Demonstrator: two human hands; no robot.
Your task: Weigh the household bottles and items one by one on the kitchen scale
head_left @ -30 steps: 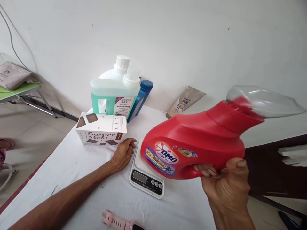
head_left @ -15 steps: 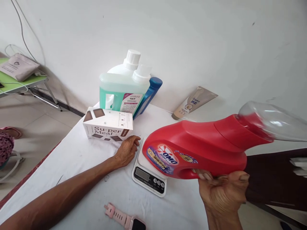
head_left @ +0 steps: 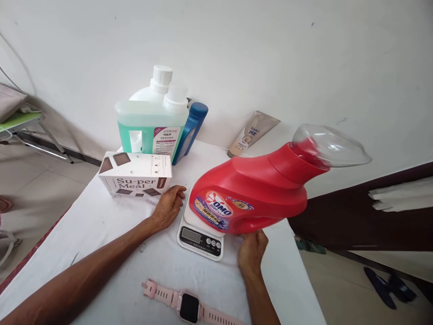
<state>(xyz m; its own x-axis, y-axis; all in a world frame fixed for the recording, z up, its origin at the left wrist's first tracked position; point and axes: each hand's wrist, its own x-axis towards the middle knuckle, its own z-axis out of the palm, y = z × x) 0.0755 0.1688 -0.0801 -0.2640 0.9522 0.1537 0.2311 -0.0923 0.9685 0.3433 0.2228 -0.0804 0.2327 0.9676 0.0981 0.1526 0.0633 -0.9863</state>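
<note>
My right hand (head_left: 252,248) grips the red detergent bottle (head_left: 250,196) from below, fingers curled into its handle hollow, and holds it tilted over the kitchen scale (head_left: 199,230). The bottle's long axis runs from its base, low at the left over the scale's plate, up to the clear cap (head_left: 329,146) at the upper right, so the bottle sits just above and ahead of that hand. My left hand (head_left: 167,208) rests flat and loosely spread on the white surface (head_left: 111,234), just beside the scale's left edge and near the Su-per Meal box (head_left: 135,179). I count 1 red bottle, 1 scale, 1 box, 1 green jug (head_left: 150,124), 1 blue bottle (head_left: 190,131), 1 tube (head_left: 252,133) and 1 pink watch (head_left: 189,307).
</note>
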